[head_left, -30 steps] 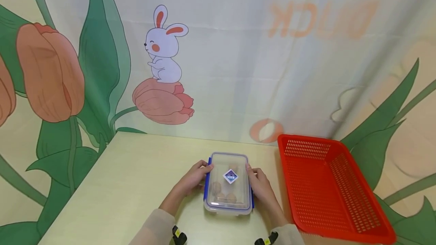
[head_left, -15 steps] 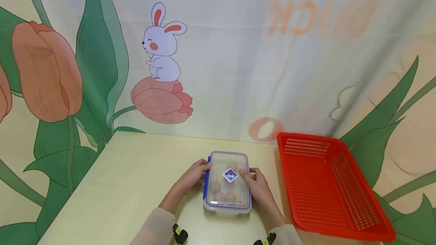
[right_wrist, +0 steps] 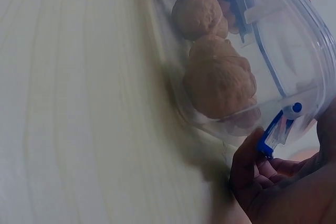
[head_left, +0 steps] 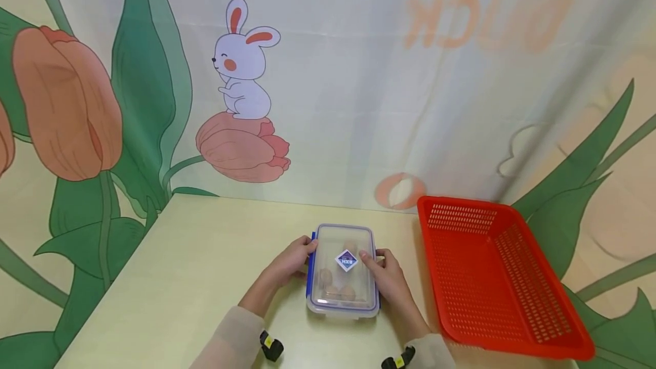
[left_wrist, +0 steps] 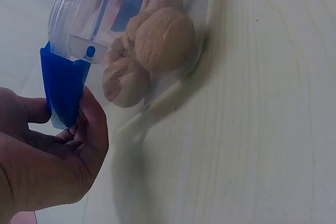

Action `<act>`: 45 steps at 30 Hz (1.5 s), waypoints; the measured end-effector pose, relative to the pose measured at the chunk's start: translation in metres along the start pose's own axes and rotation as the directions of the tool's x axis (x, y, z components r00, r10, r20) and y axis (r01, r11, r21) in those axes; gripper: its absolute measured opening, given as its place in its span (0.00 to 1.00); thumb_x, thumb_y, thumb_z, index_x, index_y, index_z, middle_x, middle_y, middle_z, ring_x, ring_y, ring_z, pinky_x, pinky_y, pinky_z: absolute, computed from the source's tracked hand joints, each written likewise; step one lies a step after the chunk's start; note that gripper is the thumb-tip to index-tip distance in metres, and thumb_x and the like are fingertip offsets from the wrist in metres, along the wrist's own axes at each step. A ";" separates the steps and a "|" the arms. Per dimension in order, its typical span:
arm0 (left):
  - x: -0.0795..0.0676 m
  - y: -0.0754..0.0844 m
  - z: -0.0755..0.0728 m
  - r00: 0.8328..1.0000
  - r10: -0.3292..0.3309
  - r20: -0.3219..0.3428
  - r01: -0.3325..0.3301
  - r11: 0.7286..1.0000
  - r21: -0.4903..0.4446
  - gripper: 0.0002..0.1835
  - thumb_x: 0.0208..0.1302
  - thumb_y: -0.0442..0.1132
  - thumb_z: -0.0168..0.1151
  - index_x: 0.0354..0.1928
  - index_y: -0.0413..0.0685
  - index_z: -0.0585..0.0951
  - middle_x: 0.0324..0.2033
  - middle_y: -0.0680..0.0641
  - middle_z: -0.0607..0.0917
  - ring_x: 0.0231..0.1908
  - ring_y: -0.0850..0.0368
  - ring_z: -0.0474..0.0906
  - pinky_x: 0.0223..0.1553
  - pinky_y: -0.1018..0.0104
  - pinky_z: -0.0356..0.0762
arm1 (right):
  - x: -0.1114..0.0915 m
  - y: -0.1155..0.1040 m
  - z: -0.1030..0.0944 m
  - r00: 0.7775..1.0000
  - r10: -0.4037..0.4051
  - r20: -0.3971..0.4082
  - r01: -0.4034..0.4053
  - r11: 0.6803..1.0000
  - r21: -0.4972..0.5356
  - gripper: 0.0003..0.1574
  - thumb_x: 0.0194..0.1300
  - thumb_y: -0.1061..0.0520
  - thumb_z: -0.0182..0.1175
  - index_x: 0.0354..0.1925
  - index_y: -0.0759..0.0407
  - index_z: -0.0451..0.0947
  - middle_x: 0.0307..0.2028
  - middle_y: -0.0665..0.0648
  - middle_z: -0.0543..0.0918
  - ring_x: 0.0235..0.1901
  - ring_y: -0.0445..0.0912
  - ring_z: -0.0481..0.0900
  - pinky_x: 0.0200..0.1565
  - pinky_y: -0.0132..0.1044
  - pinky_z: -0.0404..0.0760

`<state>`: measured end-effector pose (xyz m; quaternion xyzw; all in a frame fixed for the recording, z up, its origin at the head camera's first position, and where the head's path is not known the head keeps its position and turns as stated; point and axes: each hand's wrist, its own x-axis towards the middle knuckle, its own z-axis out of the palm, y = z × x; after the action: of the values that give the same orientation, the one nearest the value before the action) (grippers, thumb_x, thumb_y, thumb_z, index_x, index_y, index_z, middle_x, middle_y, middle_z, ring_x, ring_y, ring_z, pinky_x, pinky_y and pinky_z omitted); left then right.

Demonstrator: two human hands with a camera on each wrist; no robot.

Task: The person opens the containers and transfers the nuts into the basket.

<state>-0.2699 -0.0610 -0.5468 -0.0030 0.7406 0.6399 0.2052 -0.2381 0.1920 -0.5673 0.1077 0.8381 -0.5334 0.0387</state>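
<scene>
A clear lidded food container point(head_left: 330, 244) with a blue-edged lid and a diamond-shaped sticker rests on the table between both hands. Several walnuts point(left_wrist: 165, 40) show through its wall. At its left side my left hand point(head_left: 289, 263) pinches a blue latch point(left_wrist: 63, 85), thumb on one face and curled fingers on the other. On the opposite side my right hand point(head_left: 392, 281) grips the container, thumb on top of the lid. In the right wrist view its fingers curl at another blue latch point(right_wrist: 273, 135), which juts outward.
A red perforated plastic basket point(head_left: 479, 295) stands right of the container, close to the right forearm. The pale table point(head_left: 205, 266) extends to the left. Behind it hangs a printed curtain point(head_left: 333, 101) with a rabbit and tulips.
My right thumb has shifted from the container's right edge inward onto the lid. The left hand stays at the left latch, and the container has hardly moved.
</scene>
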 end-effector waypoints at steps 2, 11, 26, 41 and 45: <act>0.001 0.001 -0.001 1.000 -0.005 -0.002 0.005 1.000 -0.005 0.22 0.88 0.47 0.41 0.63 0.35 0.72 0.42 0.42 0.78 0.42 0.49 0.76 0.36 0.58 0.82 | 0.001 -0.001 -0.001 1.000 0.000 -0.003 0.000 1.000 -0.003 0.48 0.72 0.28 0.62 0.68 0.64 0.70 0.41 0.60 0.78 0.39 0.51 0.77 0.37 0.37 0.79; 0.003 -0.005 -0.011 0.998 -0.051 0.036 0.052 0.998 -0.028 0.26 0.88 0.43 0.37 0.76 0.33 0.64 0.48 0.38 0.82 0.48 0.46 0.81 0.50 0.48 0.85 | 0.004 0.000 0.002 1.000 -0.016 -0.005 0.016 1.000 0.002 0.46 0.72 0.30 0.63 0.67 0.65 0.70 0.39 0.60 0.78 0.37 0.51 0.77 0.35 0.37 0.78; -0.010 0.012 -0.011 0.961 0.210 -0.178 -0.108 0.881 0.460 0.24 0.79 0.45 0.59 0.65 0.34 0.77 0.49 0.39 0.86 0.44 0.47 0.84 0.47 0.50 0.84 | -0.003 0.004 0.003 0.997 -0.046 -0.065 0.040 0.995 -0.094 0.54 0.70 0.21 0.58 0.62 0.68 0.80 0.44 0.62 0.86 0.40 0.52 0.83 0.45 0.48 0.86; -0.037 0.020 -0.004 0.986 0.140 -0.091 -0.097 0.924 0.371 0.27 0.75 0.43 0.66 0.65 0.28 0.75 0.43 0.41 0.81 0.33 0.51 0.84 0.29 0.60 0.89 | -0.023 -0.016 -0.013 0.990 -0.125 -0.060 0.121 0.991 -0.059 0.26 0.77 0.45 0.64 0.58 0.65 0.79 0.35 0.58 0.80 0.31 0.48 0.77 0.31 0.37 0.80; -0.039 0.019 -0.003 0.987 0.154 -0.051 -0.125 0.922 0.365 0.27 0.74 0.42 0.67 0.64 0.28 0.76 0.41 0.42 0.82 0.35 0.50 0.85 0.28 0.60 0.89 | -0.035 -0.020 -0.021 0.995 -0.095 0.017 0.095 0.995 0.007 0.23 0.76 0.54 0.65 0.60 0.69 0.77 0.37 0.59 0.78 0.30 0.49 0.77 0.30 0.42 0.84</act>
<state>-0.2405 -0.0706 -0.5162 0.0624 0.8513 0.5054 0.1266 -0.2075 0.1976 -0.5342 0.0632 0.8403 -0.5380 0.0200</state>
